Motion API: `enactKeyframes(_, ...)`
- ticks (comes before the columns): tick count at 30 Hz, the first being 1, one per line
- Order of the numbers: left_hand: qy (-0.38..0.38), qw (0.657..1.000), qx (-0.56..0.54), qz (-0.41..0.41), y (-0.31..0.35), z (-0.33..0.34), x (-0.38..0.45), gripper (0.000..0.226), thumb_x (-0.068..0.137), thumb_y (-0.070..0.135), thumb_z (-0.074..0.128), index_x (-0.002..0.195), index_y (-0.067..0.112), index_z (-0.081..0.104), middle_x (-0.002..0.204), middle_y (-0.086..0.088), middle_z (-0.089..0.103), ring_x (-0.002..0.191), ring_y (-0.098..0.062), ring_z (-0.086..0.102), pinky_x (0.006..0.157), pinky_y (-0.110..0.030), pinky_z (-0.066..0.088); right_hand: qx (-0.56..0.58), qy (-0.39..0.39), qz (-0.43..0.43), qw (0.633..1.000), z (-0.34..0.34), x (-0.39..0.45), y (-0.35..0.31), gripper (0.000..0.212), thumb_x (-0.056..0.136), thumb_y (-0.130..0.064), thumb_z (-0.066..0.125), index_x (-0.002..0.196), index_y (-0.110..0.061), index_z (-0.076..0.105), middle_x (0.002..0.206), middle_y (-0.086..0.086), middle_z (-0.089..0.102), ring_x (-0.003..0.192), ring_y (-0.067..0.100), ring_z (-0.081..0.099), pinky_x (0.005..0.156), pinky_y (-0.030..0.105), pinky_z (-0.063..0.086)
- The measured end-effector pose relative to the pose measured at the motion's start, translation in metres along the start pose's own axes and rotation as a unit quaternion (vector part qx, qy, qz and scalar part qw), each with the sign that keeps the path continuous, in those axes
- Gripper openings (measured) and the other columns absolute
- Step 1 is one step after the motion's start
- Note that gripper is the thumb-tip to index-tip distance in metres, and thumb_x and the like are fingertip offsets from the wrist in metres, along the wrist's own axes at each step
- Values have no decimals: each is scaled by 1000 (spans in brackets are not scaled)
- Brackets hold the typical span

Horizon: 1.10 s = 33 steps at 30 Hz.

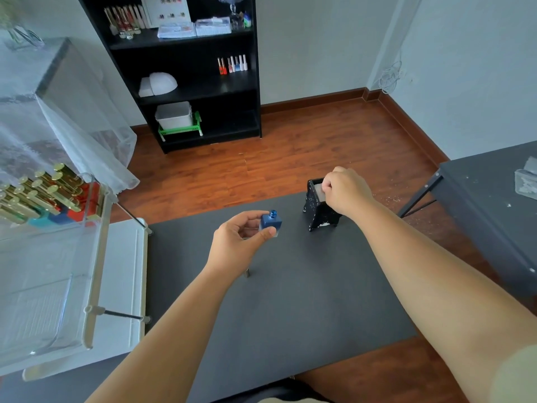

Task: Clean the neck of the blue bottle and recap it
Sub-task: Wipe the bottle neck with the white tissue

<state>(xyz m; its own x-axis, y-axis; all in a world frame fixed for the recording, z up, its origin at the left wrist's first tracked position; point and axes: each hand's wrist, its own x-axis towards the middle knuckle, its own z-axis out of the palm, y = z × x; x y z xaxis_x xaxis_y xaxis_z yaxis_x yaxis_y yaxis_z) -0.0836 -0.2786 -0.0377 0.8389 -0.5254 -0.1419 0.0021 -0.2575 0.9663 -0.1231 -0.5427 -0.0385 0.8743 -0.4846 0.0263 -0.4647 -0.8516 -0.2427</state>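
- Left hand (238, 242) grips the uncapped blue bottle (271, 221) between thumb and fingers, over the counter (290, 301) near its far edge.
- Right hand (345, 190) pinches a white pad (319, 190) in the black holder (318, 209) at the far edge.

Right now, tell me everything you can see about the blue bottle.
The blue bottle is small and square-bodied, dark glossy blue, with a short threaded neck that is uncapped and open. It stands roughly upright above the dark table, pinched by the left hand, thumb in front, fingers behind. Nothing else touches it.
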Motion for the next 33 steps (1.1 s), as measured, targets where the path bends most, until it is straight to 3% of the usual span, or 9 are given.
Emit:
enactKeyframes(5,1,1000,4,-2,0,0,1,29,70,36,80,98,42,75,96,4,79,93,-24,73,94,-44,57,28,1,-2,1000,0,-2,8,35,84,3,44,60,-23,42,92,3,51,84,29,48,65,32,33)
enactKeyframes(12,-3,1000,5,4,3,2,1,27,75,30,81,98,41,75,95,5,79,93,-21,73,94,-42,57,110,8,21,994,-3,-1,13,20,83,3,40,77,-5,57,93,2,52,85,28,51,67,37,40)
enactKeyframes(22,6,1000,11,17,2,2,-7,28,78,25,82,99,43,74,92,9,79,90,-17,73,91,-37,58,158,-4,14,987,6,0,0,19,87,-8,45,79,-15,60,92,0,55,85,24,51,68,34,39)
enactKeyframes(27,17,1000,6,15,2,-3,-12,28,76,27,82,99,42,75,93,7,79,93,-21,73,93,-41,58,205,45,30,977,14,-8,-7,13,84,-12,54,83,-19,65,91,-3,65,84,19,56,65,28,38)
enactKeyframes(33,26,999,10,16,0,-6,-17,28,76,28,82,98,44,74,92,8,79,91,-20,73,91,-39,58,242,54,54,967,17,-17,-16,24,80,-14,64,103,-19,65,89,-3,66,84,18,57,62,27,37)
